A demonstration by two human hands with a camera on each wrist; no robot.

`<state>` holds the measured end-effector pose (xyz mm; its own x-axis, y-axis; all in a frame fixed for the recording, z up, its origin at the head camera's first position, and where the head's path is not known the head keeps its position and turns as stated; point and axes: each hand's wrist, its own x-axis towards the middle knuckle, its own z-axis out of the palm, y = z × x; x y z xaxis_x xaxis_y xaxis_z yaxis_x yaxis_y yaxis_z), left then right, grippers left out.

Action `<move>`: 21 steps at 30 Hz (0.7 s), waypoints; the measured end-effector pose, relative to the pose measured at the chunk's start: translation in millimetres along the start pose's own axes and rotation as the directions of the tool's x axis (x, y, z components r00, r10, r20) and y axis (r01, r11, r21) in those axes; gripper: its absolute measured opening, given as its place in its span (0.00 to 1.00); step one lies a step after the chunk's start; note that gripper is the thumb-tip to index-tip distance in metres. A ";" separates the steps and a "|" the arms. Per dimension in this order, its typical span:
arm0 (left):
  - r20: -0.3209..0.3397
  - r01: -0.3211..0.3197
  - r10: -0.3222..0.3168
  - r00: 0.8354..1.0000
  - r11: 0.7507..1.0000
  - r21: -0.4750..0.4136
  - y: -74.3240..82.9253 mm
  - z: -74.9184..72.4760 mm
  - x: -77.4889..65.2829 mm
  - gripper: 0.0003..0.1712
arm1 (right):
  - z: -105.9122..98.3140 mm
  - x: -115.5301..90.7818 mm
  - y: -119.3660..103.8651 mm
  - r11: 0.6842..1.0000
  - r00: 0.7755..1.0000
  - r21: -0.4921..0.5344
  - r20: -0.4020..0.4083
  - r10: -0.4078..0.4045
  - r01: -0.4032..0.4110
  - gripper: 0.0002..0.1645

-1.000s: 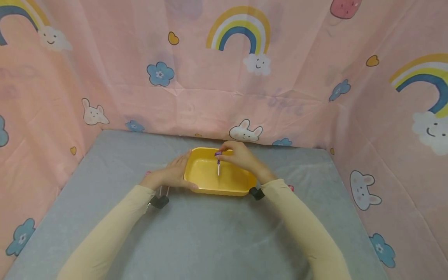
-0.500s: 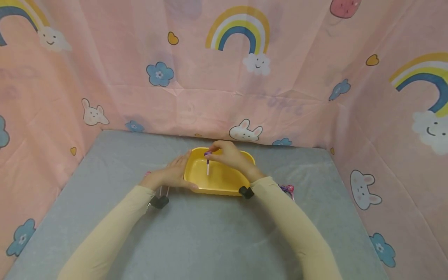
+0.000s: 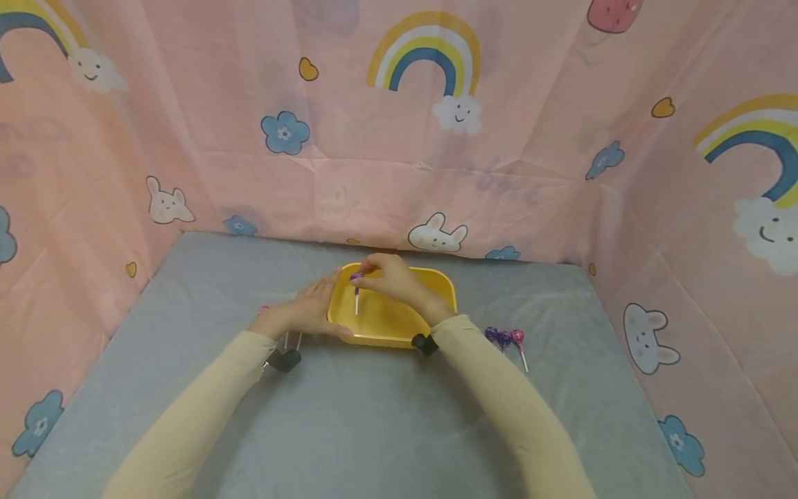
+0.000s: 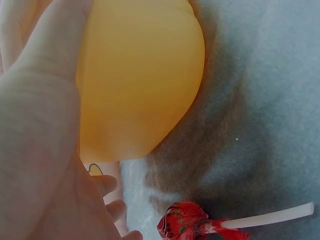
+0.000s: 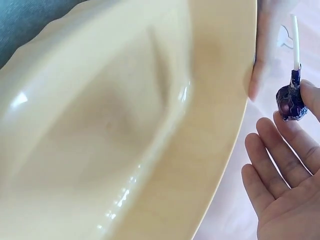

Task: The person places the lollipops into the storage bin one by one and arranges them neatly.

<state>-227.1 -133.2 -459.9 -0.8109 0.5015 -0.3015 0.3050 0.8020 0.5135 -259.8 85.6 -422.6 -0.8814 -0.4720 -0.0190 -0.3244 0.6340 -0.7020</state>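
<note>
In the head view, my right hand [image 3: 393, 281] pinches a purple-wrapped lollipop [image 3: 357, 284] by its candy end above the left part of a yellow plastic tub [image 3: 430, 339]. Its white stick points down. The right wrist view shows the lollipop [image 5: 291, 102] between thumb and index finger, with the other fingers extended. My left hand [image 3: 305, 308] lies against the tub's left end, fingers straight and thumb along the front corner. Beside that hand, a red-wrapped lollipop [image 4: 182, 220] lies on the cloth in the left wrist view.
To the right of the tub lie two purple lollipops [image 3: 503, 339] and a pink-red lollipop [image 3: 518, 337]. White sticks [image 3: 298, 340] show near my left wrist. A grey cloth [image 3: 399, 423] covers the table, and pink patterned curtains [image 3: 349, 187] stand around its back and sides.
My right hand has moved left over the tub with the purple lollipop. The lollipops on the right have come into view from behind the right arm. My left hand has stayed in place.
</note>
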 end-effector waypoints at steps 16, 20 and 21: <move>-0.030 -0.021 0.022 0.999 0.999 0.034 -2.0 3.0 2.4 0.80 | 21.1 10.3 6.3 0.999 0.999 -0.011 -0.015 -0.032 0.032 0.14; -0.032 -0.019 0.021 0.999 0.999 0.041 -1.7 3.3 2.2 0.80 | 25.1 10.5 8.9 1.000 1.000 0.007 -0.021 -0.015 0.015 0.15; -0.032 -0.020 0.021 0.999 0.999 0.039 -1.5 3.2 1.8 0.80 | 26.0 10.6 9.5 1.000 1.000 0.013 -0.022 -0.009 0.009 0.15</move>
<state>-227.4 -132.5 -463.8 -0.8197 0.5080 -0.2647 0.3407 0.8038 0.4876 -263.2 70.6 -448.0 -0.8859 -0.4638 0.0030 -0.3279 0.6217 -0.7113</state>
